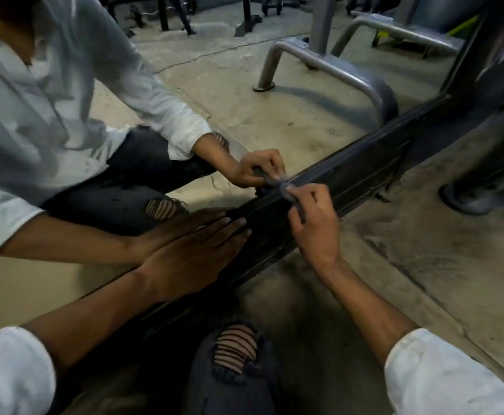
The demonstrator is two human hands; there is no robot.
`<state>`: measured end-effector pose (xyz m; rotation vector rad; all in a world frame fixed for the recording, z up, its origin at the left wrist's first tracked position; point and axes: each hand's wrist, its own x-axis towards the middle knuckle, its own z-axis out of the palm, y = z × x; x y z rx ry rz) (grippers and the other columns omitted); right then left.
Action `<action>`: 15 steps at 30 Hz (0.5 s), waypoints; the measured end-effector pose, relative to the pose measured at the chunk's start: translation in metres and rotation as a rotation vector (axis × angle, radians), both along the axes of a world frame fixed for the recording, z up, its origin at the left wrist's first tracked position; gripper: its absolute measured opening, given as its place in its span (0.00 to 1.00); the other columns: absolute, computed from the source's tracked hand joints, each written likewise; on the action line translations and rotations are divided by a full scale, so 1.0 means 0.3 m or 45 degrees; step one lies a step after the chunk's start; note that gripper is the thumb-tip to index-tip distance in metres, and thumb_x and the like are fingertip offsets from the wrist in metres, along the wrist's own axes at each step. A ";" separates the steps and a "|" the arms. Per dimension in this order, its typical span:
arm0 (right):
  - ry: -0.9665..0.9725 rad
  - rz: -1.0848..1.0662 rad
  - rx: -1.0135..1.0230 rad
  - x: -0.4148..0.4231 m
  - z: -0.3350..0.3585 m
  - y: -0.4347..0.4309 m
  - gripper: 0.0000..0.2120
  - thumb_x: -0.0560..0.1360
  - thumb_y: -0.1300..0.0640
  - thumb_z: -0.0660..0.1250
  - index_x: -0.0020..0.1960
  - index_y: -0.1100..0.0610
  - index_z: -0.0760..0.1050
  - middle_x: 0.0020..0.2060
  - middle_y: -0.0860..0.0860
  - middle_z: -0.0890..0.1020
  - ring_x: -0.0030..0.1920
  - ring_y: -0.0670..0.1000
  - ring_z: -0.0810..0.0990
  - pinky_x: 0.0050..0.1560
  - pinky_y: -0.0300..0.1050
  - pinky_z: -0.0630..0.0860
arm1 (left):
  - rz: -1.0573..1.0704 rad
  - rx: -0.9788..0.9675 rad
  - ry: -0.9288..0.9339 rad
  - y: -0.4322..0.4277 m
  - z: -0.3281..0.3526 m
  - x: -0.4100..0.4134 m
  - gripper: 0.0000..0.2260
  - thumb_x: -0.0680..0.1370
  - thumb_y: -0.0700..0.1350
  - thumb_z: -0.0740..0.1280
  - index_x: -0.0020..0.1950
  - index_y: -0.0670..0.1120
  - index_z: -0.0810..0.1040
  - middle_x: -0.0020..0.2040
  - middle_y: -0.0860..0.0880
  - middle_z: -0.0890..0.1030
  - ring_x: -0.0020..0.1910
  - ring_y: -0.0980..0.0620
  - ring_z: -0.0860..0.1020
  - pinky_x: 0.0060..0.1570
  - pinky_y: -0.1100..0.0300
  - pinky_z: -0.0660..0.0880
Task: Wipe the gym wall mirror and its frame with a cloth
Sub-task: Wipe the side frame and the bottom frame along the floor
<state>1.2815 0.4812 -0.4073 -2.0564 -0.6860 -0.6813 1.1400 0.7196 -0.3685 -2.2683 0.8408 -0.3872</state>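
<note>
Your right hand (313, 226) is curled tight, pinching a small dark cloth (288, 193) between thumb and fingers, and the cloth is pressed right on the upper edge of the black frame (352, 175). Just beside it, your left hand (196, 256) lies flat, fingers straight and together, against the bottom of the mirror (244, 91), fingertips reaching the frame. The glass throws both hands back at you. Below, your knee (235, 357) in ripped dark jeans sits over the dusty concrete floor (409, 265).
</note>
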 end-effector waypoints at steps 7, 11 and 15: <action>-0.121 0.393 -0.555 -0.049 0.092 -0.020 0.18 0.78 0.60 0.67 0.67 0.57 0.74 0.56 0.55 0.73 0.50 0.53 0.76 0.40 0.47 0.80 | -0.018 0.025 -0.040 0.008 -0.023 0.030 0.30 0.82 0.46 0.60 0.80 0.31 0.66 0.82 0.32 0.63 0.82 0.29 0.58 0.83 0.36 0.46; 0.070 -0.070 -0.356 0.100 0.144 -0.071 0.12 0.77 0.59 0.65 0.60 0.59 0.75 0.54 0.56 0.74 0.49 0.58 0.78 0.45 0.55 0.80 | -0.023 -0.013 0.027 -0.016 -0.013 0.026 0.28 0.82 0.43 0.50 0.78 0.31 0.69 0.80 0.33 0.68 0.81 0.30 0.64 0.82 0.36 0.58; 0.126 -0.103 -0.335 0.035 0.116 -0.009 0.13 0.75 0.64 0.69 0.57 0.59 0.71 0.55 0.56 0.72 0.43 0.52 0.73 0.40 0.48 0.73 | -0.033 0.011 0.023 -0.005 -0.022 0.026 0.29 0.83 0.44 0.46 0.79 0.32 0.68 0.81 0.33 0.66 0.82 0.28 0.60 0.83 0.35 0.50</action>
